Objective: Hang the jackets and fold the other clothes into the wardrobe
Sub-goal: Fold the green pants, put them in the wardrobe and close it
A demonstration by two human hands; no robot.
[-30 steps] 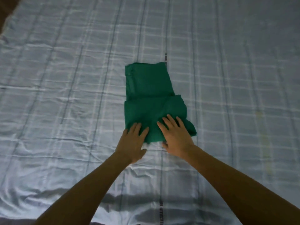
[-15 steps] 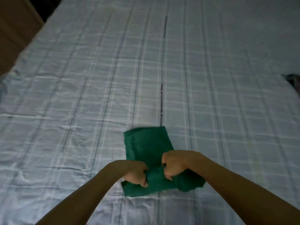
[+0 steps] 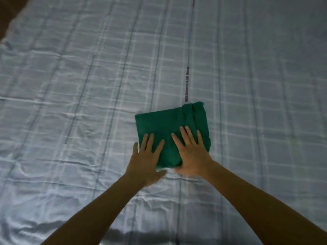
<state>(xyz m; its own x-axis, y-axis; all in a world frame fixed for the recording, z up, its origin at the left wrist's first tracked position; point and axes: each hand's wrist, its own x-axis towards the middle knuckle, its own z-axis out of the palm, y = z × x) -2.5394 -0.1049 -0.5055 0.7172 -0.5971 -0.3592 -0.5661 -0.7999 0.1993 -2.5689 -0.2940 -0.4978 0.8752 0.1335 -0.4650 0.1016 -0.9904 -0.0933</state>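
- Both our hands lie flat and released, fingers straight and spread, palms down on the folded green garment [image 3: 162, 124].
- Our left hand [image 3: 146, 156] presses the near left part of it; the little finger lies just off the left edge, on the bedsheet [image 3: 88, 85].
- Our right hand [image 3: 192, 152] presses the near right part, its fingertips reaching towards the middle of the cloth.
- Our thumbs rest apart, near the garment's near edge; neither hand grasps anything.
- We see the green garment folded into a rough square, lying flat on the bed just ahead of us, with a thicker bunched fold at its far right corner.
- We see the sheet is pale blue with a check of white and dark lines, and wrinkled near our forearms.
- We note a short dark strip [image 3: 186, 84] on the sheet just beyond the garment's far edge.
- We make out a brown surface [image 3: 7, 13] in the far left corner; we cannot tell what it is.
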